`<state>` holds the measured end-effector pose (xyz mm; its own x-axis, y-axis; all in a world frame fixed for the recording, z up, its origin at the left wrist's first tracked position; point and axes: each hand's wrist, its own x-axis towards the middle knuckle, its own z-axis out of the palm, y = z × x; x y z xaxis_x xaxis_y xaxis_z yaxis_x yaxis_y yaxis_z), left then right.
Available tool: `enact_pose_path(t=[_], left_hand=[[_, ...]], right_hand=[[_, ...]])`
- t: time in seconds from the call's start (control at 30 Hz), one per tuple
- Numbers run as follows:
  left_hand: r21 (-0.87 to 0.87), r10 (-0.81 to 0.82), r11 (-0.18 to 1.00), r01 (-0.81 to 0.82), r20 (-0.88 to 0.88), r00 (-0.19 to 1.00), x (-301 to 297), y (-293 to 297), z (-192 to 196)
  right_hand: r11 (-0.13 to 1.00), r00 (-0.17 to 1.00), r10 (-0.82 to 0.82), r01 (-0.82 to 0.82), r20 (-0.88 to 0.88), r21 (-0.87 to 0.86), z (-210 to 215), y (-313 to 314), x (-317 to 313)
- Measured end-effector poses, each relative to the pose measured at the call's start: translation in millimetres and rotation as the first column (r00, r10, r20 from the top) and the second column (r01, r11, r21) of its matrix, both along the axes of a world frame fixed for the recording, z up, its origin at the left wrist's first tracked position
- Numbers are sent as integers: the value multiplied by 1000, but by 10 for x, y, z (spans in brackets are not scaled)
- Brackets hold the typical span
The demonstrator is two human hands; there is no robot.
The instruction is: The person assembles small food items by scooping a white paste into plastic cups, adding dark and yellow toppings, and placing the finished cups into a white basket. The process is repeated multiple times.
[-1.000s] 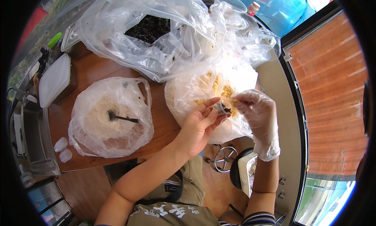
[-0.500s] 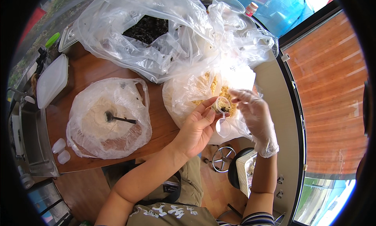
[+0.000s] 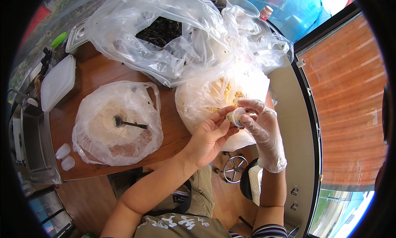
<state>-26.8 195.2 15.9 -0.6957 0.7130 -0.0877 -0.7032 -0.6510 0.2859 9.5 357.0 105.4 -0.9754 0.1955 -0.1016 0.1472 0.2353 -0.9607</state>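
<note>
My bare left hand [image 3: 208,137] pinches a small clear plastic cup [image 3: 235,117] between thumb and fingers. Something pale shows through its side, but I cannot make out all its contents. Against the cup's other side, my right hand [image 3: 266,128], in a clear disposable glove, has its thumb and fingers closed around the lid end. Just beneath both hands lies a clear bag [image 3: 192,99] of yellow crumbly bits, partly covered by my fingers. Left of it, an open bag [image 3: 138,149] of whitish powder holds a black-handled spoon [image 3: 134,125].
A large clear bag [image 3: 198,33] with dark contents spreads across the back. Two small plastic cups [image 3: 68,163] lie near the table's left edge. Further left are a lidded container [image 3: 57,83] and a metal sink [image 3: 35,147]. A stool [image 3: 249,184] stands below at right.
The cup's hanging lid has swung up onto its top. My gloved right hand has come down and left onto the cup, which my left hand still holds.
</note>
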Motion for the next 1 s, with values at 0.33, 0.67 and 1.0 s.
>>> enact_pose_path(t=[0.33,0.67,1.0], left_hand=[[-372,93,916,-150,-168,981,91,-33,137],[-513,153,786,-344,-378,913,15,76,51],[-513,143,810,-284,-296,944,113,-80,174]], right_hand=[[995,996,29,-37,86,90,-80,-87,-10],[997,997,59,-62,55,53,-204,-183,-56],[513,987,-120,152,-104,845,-293,61,-295]])
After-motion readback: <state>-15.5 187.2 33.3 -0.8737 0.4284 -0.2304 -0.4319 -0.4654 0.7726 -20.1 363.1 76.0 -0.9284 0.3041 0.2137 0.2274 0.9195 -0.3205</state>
